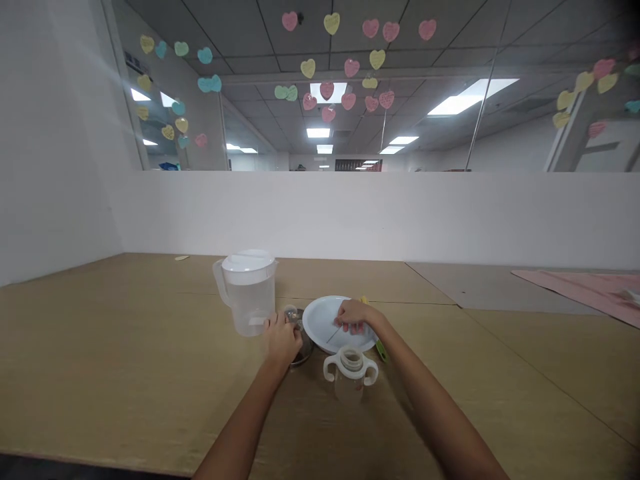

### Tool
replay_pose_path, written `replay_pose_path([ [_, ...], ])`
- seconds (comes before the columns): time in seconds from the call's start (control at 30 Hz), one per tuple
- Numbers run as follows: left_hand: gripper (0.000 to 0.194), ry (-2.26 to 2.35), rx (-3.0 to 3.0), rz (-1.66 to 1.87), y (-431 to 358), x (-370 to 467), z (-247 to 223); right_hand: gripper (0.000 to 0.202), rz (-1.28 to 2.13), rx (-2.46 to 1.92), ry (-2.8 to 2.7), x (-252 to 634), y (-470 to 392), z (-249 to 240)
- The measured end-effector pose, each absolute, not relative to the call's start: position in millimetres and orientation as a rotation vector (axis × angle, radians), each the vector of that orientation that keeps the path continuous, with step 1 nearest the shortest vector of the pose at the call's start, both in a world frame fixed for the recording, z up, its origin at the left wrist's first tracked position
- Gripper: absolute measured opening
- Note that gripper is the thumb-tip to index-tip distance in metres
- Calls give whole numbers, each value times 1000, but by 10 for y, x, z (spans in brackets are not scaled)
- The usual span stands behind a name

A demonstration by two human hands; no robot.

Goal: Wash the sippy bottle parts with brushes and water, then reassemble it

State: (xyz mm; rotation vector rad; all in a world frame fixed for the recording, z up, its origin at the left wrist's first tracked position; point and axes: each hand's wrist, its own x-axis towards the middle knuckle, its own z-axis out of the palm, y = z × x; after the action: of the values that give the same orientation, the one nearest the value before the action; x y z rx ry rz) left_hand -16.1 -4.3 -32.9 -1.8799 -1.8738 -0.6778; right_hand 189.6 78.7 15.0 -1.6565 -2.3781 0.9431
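My right hand point(353, 315) is over a white bowl point(316, 322), fingers pinched on a thin rod point(333, 335) that slants down toward the bowl's inside. Its exact kind is too small to tell. On the left, my left hand point(283, 341) lies with curled fingers over a round metal dish point(305, 350); what they grip, if anything, is hidden. A small clear domed piece point(291, 311) shows just beyond those fingers. Nearest to me, a clear baby bottle point(350, 381) with a white two-handled collar stands upright, its mouth uncovered.
A translucent lidded pitcher point(247, 300) stands left of my left hand. Something green point(381, 351) pokes out beside the bowl, partly behind my right forearm. A pink cloth point(585, 290) lies at the far right. The white wall point(350, 213) bounds the table's back.
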Motion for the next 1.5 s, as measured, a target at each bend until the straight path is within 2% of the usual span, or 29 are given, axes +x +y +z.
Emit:
replay_pose_path([
  [0.2,21,-2010,-1965,-517,-74,-94,-270,7,818,-1629,-2421,1909,859,185],
  [0.67,25,-1989,-1834,-542,-138,-134,-78,20,447,-1387,-2212,1990,337,841],
  [0.83,23,-1937,-1720,-675,-206,-152,29,29,472,-1287,-2197,2028,255,911],
  [1.13,19,-1714,-1748,-1196,-232,-100,49,22,397,-1150,-2160,1935,-45,1106],
  [1.3,19,-1513,-2001,-1470,-272,30,41,15,606,-986,-2062,1890,-253,1217],
  [1.43,20,-1390,-2215,-1513,-294,159,-50,13,937,-786,-2065,1903,-357,1275],
  [1.5,21,-1361,-2291,-1508,-300,208,-118,13,991,-752,-2095,1915,-352,1269],
])
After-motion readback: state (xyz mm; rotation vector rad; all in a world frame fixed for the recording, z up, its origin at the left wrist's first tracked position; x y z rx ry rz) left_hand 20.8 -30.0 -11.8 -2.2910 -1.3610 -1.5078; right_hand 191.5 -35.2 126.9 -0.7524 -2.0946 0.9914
